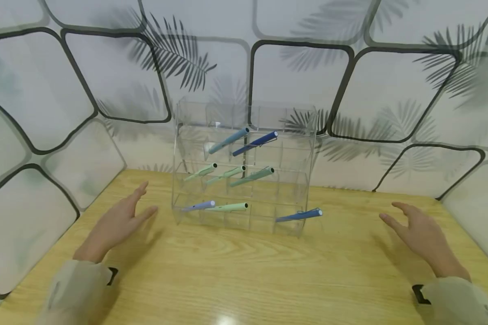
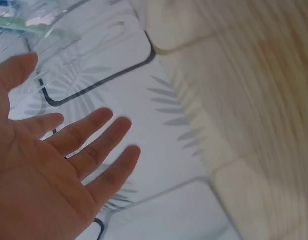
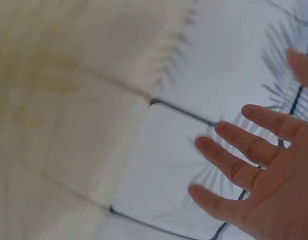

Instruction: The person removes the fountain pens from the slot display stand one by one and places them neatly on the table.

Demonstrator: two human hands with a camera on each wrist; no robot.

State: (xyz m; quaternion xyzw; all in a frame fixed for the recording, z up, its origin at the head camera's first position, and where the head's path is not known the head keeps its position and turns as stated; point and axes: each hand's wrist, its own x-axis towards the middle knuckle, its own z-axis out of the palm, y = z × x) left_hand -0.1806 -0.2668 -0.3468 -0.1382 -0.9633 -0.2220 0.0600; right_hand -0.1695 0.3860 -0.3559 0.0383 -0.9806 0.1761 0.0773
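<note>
A clear acrylic rack point(image 1: 264, 221) with rows of compartments stands on the table in the head view. Pens stick out of it at a slant: a grey-blue pen point(image 1: 229, 141) and a dark blue pen point(image 1: 255, 143) high up, pale green pens point(image 1: 226, 174) and a grey-green pen point(image 1: 252, 176) in the middle. Low down are a lavender pen point(image 1: 198, 206), a light green pen point(image 1: 227, 207) and a blue pen point(image 1: 299, 215). My left hand point(image 1: 119, 220), fingers extended, is left of the rack and apart from it. My right hand point(image 1: 422, 234) hovers farther off to the right, holding nothing.
Light wood table point(image 1: 236, 271) lies under everything. Behind and at both sides rise walls point(image 1: 301, 81) covered in a dark-outlined stone and leaf pattern. Sleeves with dark bands at the cuffs cover both forearms.
</note>
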